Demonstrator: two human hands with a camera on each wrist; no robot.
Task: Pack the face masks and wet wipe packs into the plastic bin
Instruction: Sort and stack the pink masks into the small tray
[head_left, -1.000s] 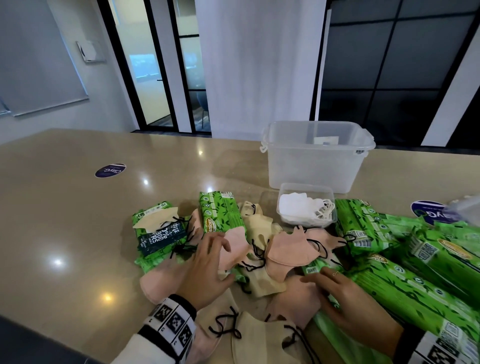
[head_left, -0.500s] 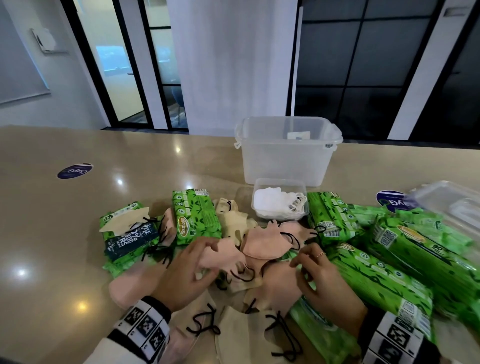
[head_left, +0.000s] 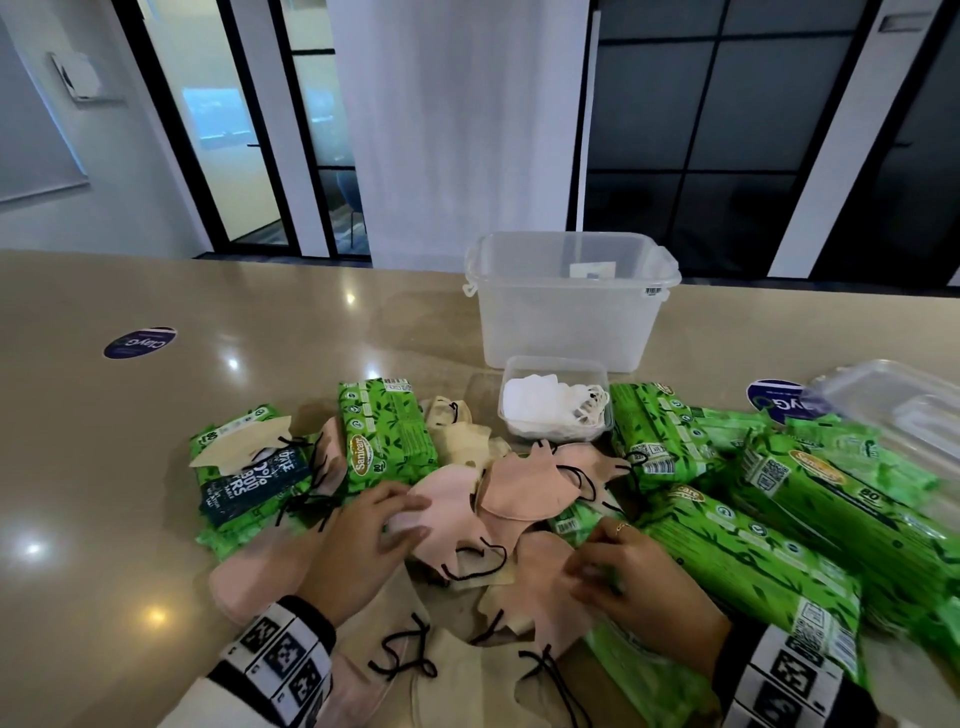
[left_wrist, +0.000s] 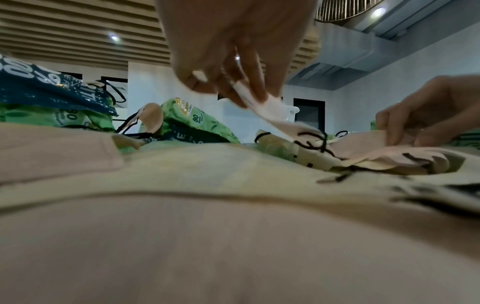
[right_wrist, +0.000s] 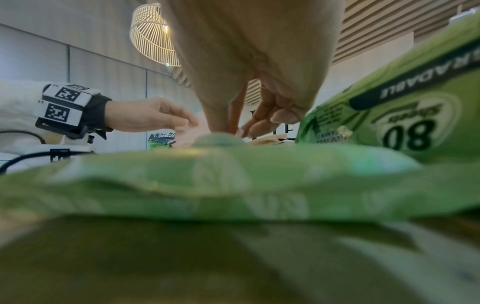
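Note:
Pink and beige face masks with black ear loops lie heaped at the table's near middle. My left hand (head_left: 410, 512) pinches the edge of a pink mask (head_left: 447, 499); the left wrist view shows the fingers (left_wrist: 233, 86) lifting that edge (left_wrist: 262, 105). My right hand (head_left: 576, 566) pinches another pink mask (head_left: 540, 582) beside it, its wrist over a green wet wipe pack (right_wrist: 233, 174). More green packs (head_left: 384, 431) (head_left: 753, 561) lie left and right. The clear plastic bin (head_left: 561, 322) stands behind the heap.
A small clear tub (head_left: 553, 364) of white masks sits in front of the bin. A clear lid (head_left: 898, 405) lies at the far right over the packs. A dark-labelled pack (head_left: 249, 483) is at the left. Round stickers (head_left: 139, 342) mark the tabletop.
My left hand has closed on the pink mask's edge and raised it slightly. My right hand slid left off the packs and curled onto the other pink mask.

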